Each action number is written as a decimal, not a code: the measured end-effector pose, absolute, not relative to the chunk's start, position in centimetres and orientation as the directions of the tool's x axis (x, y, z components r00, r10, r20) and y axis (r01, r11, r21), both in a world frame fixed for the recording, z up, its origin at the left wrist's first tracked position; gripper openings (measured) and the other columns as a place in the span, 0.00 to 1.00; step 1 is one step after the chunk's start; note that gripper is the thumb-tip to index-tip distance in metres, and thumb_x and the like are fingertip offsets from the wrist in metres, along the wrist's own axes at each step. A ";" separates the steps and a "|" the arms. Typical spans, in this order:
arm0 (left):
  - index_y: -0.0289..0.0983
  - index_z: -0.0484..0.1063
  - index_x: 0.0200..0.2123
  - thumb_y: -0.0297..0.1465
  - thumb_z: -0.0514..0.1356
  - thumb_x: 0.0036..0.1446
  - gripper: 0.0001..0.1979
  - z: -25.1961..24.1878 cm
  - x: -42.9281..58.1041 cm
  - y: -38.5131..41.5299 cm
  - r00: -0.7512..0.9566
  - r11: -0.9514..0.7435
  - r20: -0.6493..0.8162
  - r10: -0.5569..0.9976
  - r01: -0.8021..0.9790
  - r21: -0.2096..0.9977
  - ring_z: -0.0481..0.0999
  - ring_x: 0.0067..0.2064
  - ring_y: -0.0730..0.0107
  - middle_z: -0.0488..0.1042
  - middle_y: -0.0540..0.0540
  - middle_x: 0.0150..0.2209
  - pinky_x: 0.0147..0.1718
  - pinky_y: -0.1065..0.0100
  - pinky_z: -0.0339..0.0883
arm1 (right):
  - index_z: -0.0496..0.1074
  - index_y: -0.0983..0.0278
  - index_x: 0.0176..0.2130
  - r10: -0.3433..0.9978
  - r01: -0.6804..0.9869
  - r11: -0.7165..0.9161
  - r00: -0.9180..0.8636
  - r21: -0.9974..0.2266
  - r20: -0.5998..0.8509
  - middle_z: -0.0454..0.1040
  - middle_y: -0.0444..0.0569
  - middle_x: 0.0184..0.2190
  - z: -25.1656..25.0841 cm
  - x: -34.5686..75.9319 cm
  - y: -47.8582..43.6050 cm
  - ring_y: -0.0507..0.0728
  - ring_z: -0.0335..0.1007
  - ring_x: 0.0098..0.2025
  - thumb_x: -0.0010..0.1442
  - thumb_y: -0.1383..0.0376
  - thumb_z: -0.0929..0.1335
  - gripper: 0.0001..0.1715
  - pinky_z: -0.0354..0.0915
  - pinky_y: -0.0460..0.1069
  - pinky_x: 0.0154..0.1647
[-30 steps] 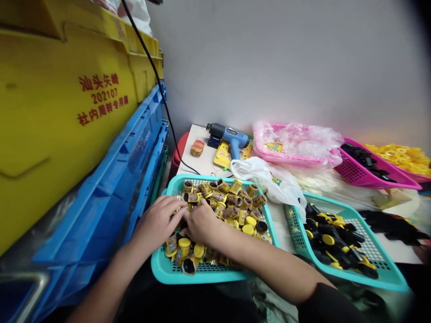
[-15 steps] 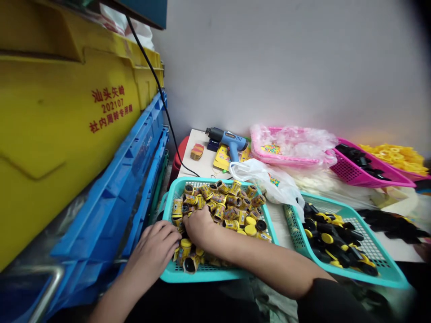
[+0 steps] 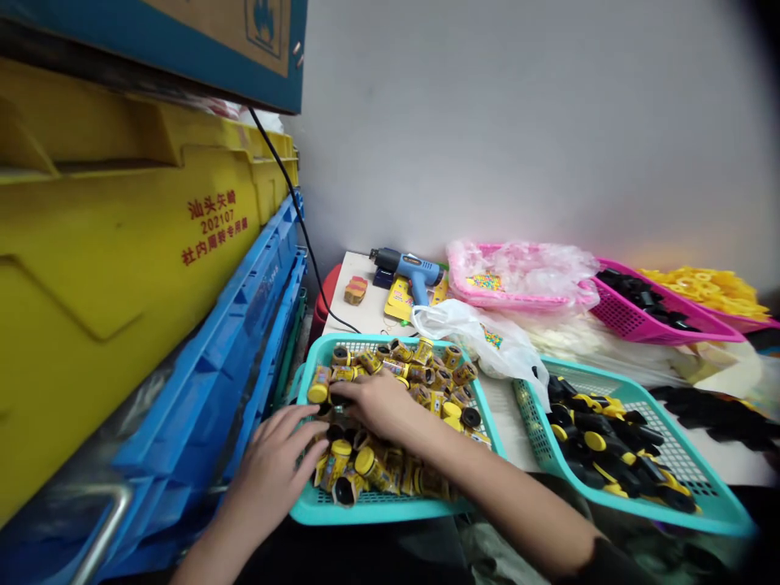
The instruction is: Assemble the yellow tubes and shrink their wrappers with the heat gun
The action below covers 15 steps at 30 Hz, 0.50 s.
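Note:
Small yellow-capped containers (image 3: 420,351) with printed yellow wraps fill a turquoise basket (image 3: 390,510) in front of me. Some lie on their sides and show dark ends. My right hand (image 3: 381,404) reaches into the left part of the pile. Its fingers bend down among the containers, and their tips are hidden, so what they hold cannot be made out. Over the basket's left rim, my left hand (image 3: 281,455) rests with its fingers apart, near the containers and holding nothing visible.
Right of me stands another turquoise basket (image 3: 722,496) with black-and-yellow parts (image 3: 609,439). Behind are a blue heat gun (image 3: 414,268), a white plastic bag (image 3: 505,349) and pink baskets (image 3: 639,321). A yellow crate (image 3: 122,268) and blue crates (image 3: 201,390) flank my left.
My left hand's fingers have spread. My right hand has shifted slightly right, and more containers show at the basket's near side. The view has tilted up a little.

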State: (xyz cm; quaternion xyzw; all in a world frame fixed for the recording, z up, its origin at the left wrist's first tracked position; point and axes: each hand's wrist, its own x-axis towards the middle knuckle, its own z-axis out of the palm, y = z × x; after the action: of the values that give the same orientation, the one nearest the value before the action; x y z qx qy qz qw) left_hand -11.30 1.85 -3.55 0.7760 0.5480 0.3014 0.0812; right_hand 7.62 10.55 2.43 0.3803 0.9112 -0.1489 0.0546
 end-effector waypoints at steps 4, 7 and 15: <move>0.44 0.76 0.36 0.39 0.56 0.60 0.10 -3.1 -11.5 2.7 0.056 -0.355 0.494 0.868 0.764 0.538 0.76 0.44 0.61 0.78 0.46 0.41 0.45 0.61 0.67 | 0.60 0.61 0.61 0.784 0.483 0.279 -0.613 -0.830 -0.093 0.70 0.52 0.54 3.9 12.2 9.8 0.56 0.69 0.52 0.62 0.59 0.65 0.29 0.66 0.50 0.52; 0.45 0.76 0.36 0.40 0.56 0.60 0.10 -2.7 -10.8 3.9 0.074 -0.397 0.513 0.855 0.729 0.558 0.77 0.43 0.61 0.79 0.47 0.41 0.44 0.62 0.68 | 0.64 0.62 0.57 0.847 0.120 -0.064 -0.519 -0.991 -0.117 0.72 0.51 0.52 4.2 16.0 8.2 0.58 0.70 0.51 0.55 0.59 0.70 0.32 0.67 0.51 0.52; 0.45 0.77 0.40 0.45 0.55 0.58 0.16 -4.2 -11.5 5.5 0.141 -0.308 0.357 0.923 0.828 0.469 0.72 0.52 0.52 0.75 0.43 0.50 0.51 0.52 0.66 | 0.65 0.55 0.58 0.847 0.482 -0.115 0.505 -0.869 0.168 0.73 0.55 0.49 4.1 36.1 0.9 0.67 0.72 0.47 0.52 0.48 0.71 0.37 0.69 0.61 0.46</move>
State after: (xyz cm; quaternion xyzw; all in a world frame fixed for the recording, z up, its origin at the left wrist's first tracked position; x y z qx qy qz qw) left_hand -11.49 5.48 -4.21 0.7512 0.5828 0.2993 0.0797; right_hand 36.05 0.89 4.06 0.7222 0.4601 -0.1899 -0.4804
